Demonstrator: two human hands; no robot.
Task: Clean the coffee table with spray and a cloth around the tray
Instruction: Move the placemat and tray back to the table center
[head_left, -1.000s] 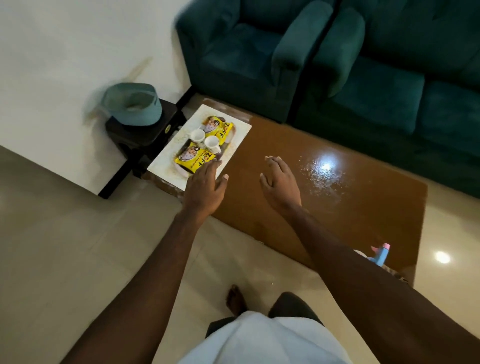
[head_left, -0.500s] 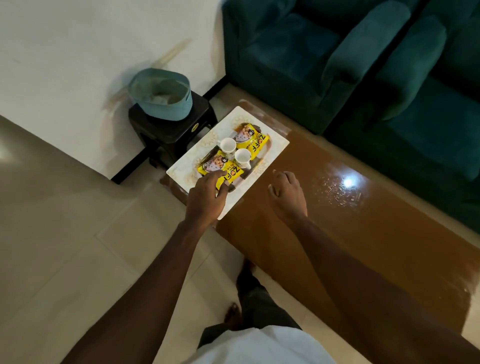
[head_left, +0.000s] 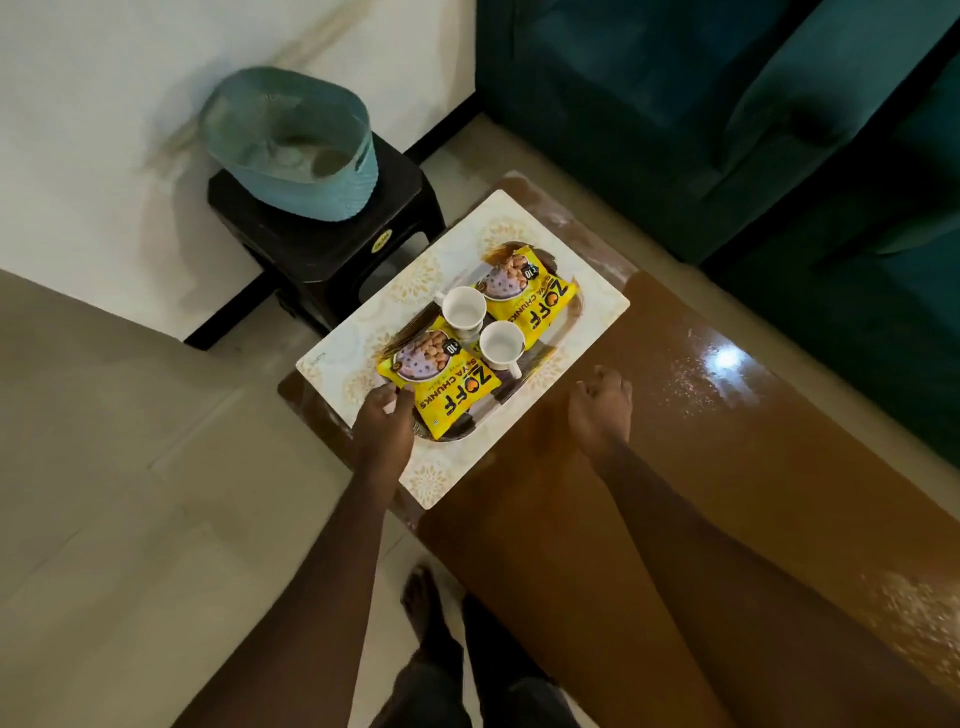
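Observation:
A white patterned tray (head_left: 597, 306) lies on the left end of the glossy brown coffee table (head_left: 701, 467). It carries two yellow snack packets (head_left: 452, 389) and two white cups (head_left: 462, 309). My left hand (head_left: 384, 426) lies over the tray's near-left edge and grips it, fingertips beside the nearer packet. My right hand (head_left: 600, 410) hovers over the table just off the tray's near-right edge, fingers loosely curled, holding nothing. Neither a spray bottle nor a cloth is in view.
A black stool (head_left: 322, 244) with a teal basket (head_left: 291, 145) stands by the wall, left of the table end. Dark green sofas (head_left: 727, 114) run along the table's far side. My feet (head_left: 421, 597) stand on the tiled floor beside the table.
I have stepped left and closer to the tray. My left hand slid onto the tray's near-left edge and the right hand came beside its near-right edge. The spray bottle dropped out of view.

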